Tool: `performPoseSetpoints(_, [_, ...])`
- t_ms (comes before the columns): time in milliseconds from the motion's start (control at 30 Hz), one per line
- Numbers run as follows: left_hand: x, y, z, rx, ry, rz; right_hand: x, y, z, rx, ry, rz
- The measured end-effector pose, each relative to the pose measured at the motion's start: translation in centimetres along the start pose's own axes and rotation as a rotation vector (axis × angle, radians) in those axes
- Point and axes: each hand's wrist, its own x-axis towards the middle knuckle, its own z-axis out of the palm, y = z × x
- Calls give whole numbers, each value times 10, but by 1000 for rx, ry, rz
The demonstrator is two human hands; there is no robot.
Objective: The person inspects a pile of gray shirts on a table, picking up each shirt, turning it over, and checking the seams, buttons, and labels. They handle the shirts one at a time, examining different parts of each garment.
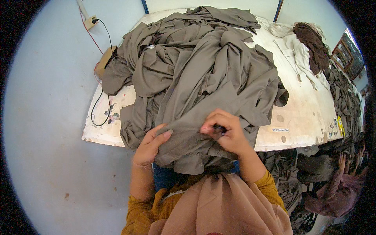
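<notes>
A large heap of grey-brown woven cloth [199,67] lies before me, its near folds hanging over the table's front edge. My left hand [149,147] grips a fold of this cloth at the near left, thumb on top and fingers underneath. To its right, my right hand [230,130] is curled around a small dark tool [219,129], just over the cloth. Motion blur and my fingers hide the tool's shape, so its exact kind is unclear. Between my hands runs a fairly smooth stretch of the cloth [185,136].
The worn white table [296,117] carries white cloths [298,55] and a dark brown cloth [312,47] at far right. On the left are a black cable [92,113], a brown box [105,61] and a wall socket [90,23]. Another person's sleeve [337,194] shows at lower right.
</notes>
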Motion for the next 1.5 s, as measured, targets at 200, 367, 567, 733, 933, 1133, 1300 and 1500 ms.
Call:
performPoseSetpoints(200, [15, 1, -8, 110, -104, 80, -14, -9, -32, -59, 5, 225])
performPoseSetpoints(367, [45, 45, 10, 404, -351, -62, -13, -26, -29, -276, 13, 231])
performPoseSetpoints(567, [67, 42, 31, 671, -601, -73, -20, -21, -32, -451, 35, 75])
performPoseSetpoints(733, [50, 28, 43, 261, -130, -73, -30, -13, -42, -484, 16, -101])
performPoseSetpoints(933, [49, 8, 34, 124, -135, -117, -31, -14, -36, -556, 9, -149])
performPoseSetpoints(1133, [43, 16, 39, 65, -215, -112, -24, -28, -37, -678, -37, -158])
performPoseSetpoints(1300, [46, 10, 33, 37, -288, -85, -20, -32, -37, -684, -77, -145])
performPoseSetpoints(1500, [45, 6, 30, 106, -268, -34, -17, -28, -43, -538, -87, -20])
